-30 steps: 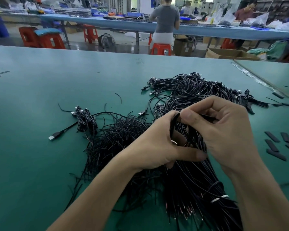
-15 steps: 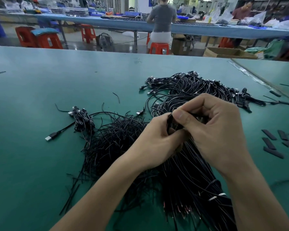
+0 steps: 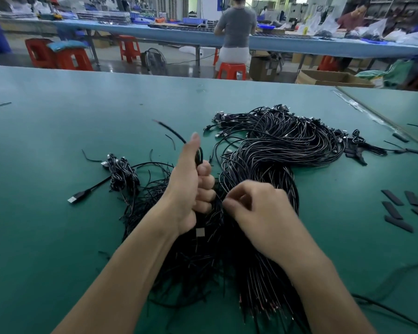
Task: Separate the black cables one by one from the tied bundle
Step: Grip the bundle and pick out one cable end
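Observation:
A big bundle of black cables lies across the green table, its USB ends fanned out at the back. My left hand grips a single black cable in a fist with the thumb up; the cable's free end sticks up and away to the left, blurred. A silver plug hangs just below that fist. My right hand sits on the bundle beside the left hand and pinches strands with its fingertips. A loose heap of separated cables lies under and left of my left forearm.
A small coiled cable with a USB plug lies to the left. Several black flat strips lie at the right. Short cable scraps are scattered about. Beyond the table are red stools and people at a blue workbench.
My left hand has pulled away from the right and risen, drawing one cable out of the bundle. My right hand has dropped lower onto the bundle.

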